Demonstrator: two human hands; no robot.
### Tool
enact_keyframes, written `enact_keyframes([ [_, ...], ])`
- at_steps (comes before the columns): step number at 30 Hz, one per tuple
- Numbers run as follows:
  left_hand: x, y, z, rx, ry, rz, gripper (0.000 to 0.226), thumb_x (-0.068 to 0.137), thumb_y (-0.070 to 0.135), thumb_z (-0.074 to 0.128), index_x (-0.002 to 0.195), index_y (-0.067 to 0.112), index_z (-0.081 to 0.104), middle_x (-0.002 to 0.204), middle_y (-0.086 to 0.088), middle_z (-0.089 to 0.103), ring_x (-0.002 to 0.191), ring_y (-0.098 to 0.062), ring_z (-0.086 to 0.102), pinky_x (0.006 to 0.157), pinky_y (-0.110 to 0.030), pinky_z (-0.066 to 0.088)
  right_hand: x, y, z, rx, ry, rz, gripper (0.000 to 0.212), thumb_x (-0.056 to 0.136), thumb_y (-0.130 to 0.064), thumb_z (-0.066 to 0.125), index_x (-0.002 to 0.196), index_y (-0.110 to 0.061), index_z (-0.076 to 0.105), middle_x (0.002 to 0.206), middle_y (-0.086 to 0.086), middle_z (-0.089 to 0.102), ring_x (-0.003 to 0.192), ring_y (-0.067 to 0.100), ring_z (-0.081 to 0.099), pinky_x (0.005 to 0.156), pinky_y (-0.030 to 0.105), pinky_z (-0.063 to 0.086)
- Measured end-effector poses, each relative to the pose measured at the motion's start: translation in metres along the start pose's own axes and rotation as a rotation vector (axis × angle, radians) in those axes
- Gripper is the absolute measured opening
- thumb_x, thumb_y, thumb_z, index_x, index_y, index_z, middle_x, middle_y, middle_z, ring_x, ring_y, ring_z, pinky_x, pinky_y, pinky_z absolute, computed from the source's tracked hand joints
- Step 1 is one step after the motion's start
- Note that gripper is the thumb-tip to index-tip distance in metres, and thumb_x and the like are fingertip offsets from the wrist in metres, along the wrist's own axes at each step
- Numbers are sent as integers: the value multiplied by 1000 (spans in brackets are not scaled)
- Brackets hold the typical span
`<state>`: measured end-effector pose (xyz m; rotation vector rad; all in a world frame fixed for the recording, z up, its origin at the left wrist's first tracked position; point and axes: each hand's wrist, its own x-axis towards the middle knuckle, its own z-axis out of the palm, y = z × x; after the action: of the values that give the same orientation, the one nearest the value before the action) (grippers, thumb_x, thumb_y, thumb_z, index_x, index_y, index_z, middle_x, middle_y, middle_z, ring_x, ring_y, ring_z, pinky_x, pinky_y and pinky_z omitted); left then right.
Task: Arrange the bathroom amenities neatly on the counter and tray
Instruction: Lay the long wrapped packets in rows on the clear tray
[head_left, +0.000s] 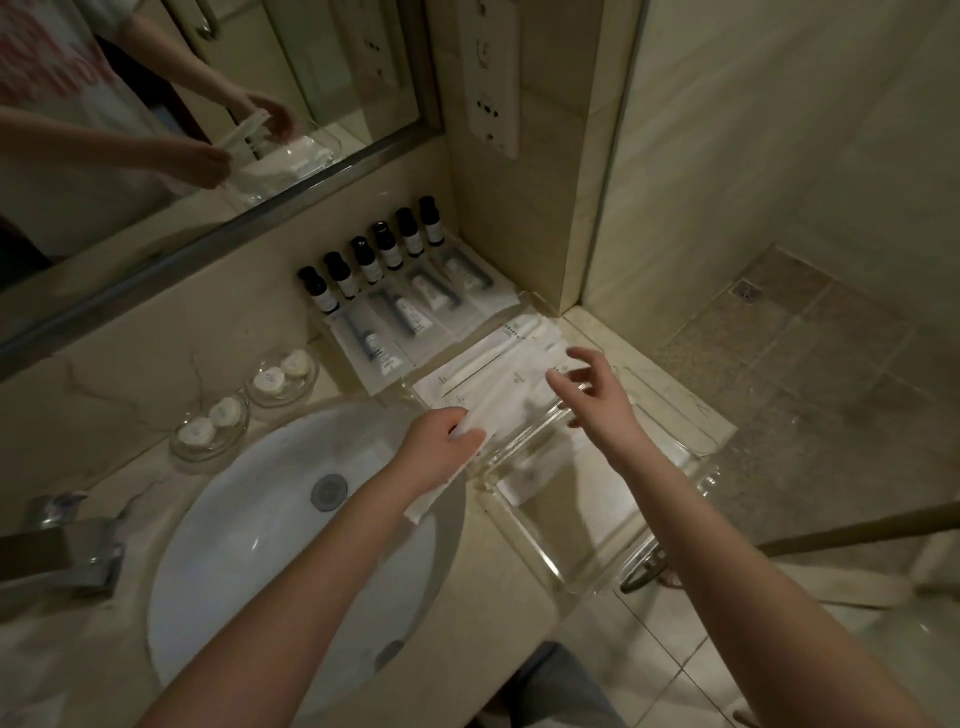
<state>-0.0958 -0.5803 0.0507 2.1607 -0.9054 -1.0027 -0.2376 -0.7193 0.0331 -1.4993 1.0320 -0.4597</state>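
Observation:
A clear acrylic tray lies on the marble counter to the right of the sink. Several flat white amenity packets lie fanned across its far end. My left hand is shut on a white packet at the tray's left edge, and the packet hangs down toward the basin. My right hand hovers over the packets with its fingers spread and holds nothing. Behind the tray, several dark bottles stand in a row, with clear-wrapped kits laid flat in front of them.
A white basin with a chrome tap fills the left. Two glass dishes with soaps sit behind the basin. A mirror runs along the back wall. A glass shower partition borders the counter's right edge.

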Motion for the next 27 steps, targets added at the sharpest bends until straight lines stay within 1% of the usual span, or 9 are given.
enact_keyframes([
  [4,1,10,-11,60,-104,71,22,86,21,58,72,5,53,60,-1,40,53,-16,42,41,-19,33,-1,-38,-2,74,-315,-46,24,84,-22,68,105,-15,60,91,-1,63,62,11,61,57,27,48],
  [7,-3,14,-20,24,-55,109,13,85,19,62,74,13,57,65,5,48,60,-10,47,56,-22,40,1,-44,-1,161,-313,-49,14,81,-12,70,91,-6,62,75,5,66,53,16,59,53,26,49],
  [10,-9,4,-29,143,446,232,17,83,16,65,98,10,60,94,4,48,87,-12,46,80,-25,38,0,-41,-1,254,-139,-84,7,82,-10,68,83,-14,62,75,4,66,58,13,62,54,22,48],
  [12,-19,-1,-32,74,714,243,12,83,16,63,81,7,57,84,-2,48,77,-16,45,71,-26,35,-5,-35,1,359,-16,-53,8,84,-12,65,82,-18,60,78,2,64,66,14,62,58,23,47],
  [15,-29,-4,-18,-179,503,95,19,87,24,60,77,8,61,70,0,54,65,-12,48,60,-23,41,-17,-19,9,508,-39,48,14,85,-11,63,78,-23,59,79,-2,59,72,12,57,63,22,47],
  [17,-29,6,-9,-452,341,14,13,90,27,58,91,15,63,83,7,60,74,-4,54,57,-4,43,-26,-9,19,525,-123,67,20,83,-7,64,72,-23,61,78,-1,60,72,14,58,64,22,48],
  [20,-24,26,-6,-859,306,-20,11,92,23,54,85,22,62,86,6,65,75,-3,61,61,-10,49,-40,2,32,449,-204,66,20,81,-1,64,69,-17,62,68,1,61,61,15,55,54,19,45],
  [24,-14,33,-5,-742,314,2,16,89,22,57,76,18,66,75,3,66,67,-8,63,62,-20,52,-48,10,28,276,-300,54,9,79,-4,69,76,-12,69,67,0,67,64,15,59,63,26,45],
  [27,-7,34,-3,-499,133,3,15,90,22,56,84,15,68,75,1,65,74,-18,60,74,-31,49,-39,-2,5,218,-190,24,11,86,-15,63,94,-20,67,86,0,70,77,15,61,72,29,44],
])
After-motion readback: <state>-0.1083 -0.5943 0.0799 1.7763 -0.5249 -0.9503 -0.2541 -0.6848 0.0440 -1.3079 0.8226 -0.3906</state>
